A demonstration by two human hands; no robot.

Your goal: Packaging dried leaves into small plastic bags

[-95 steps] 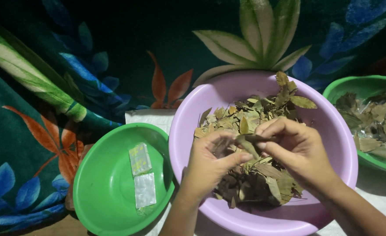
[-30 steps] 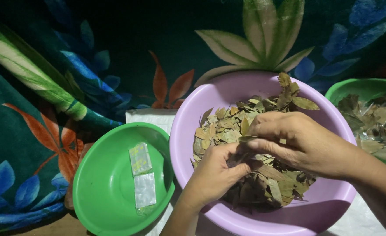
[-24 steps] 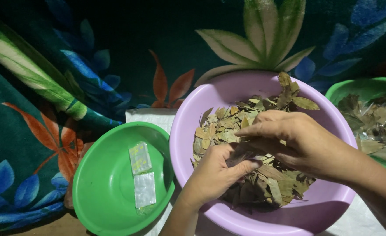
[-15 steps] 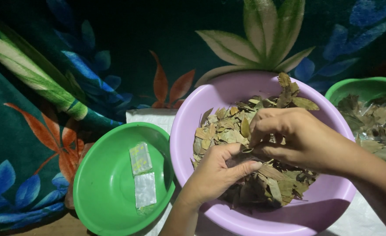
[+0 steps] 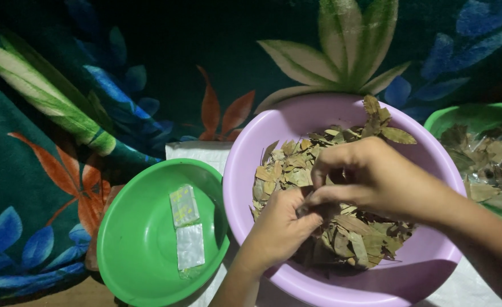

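Against dark leaf-patterned cloth, both my hands meet over the purple basin (image 5: 433, 170) at frame centre, left hand (image 5: 276, 230) and right hand (image 5: 376, 179) pinching one dried leaf (image 5: 310, 199) from the heap, best gripped lightly so it doesn't crumble.

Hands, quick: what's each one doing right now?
Left hand: closed, pinching dried leaves in the purple bowl.
Right hand: closed, fingers pinching the same leaves against the left.
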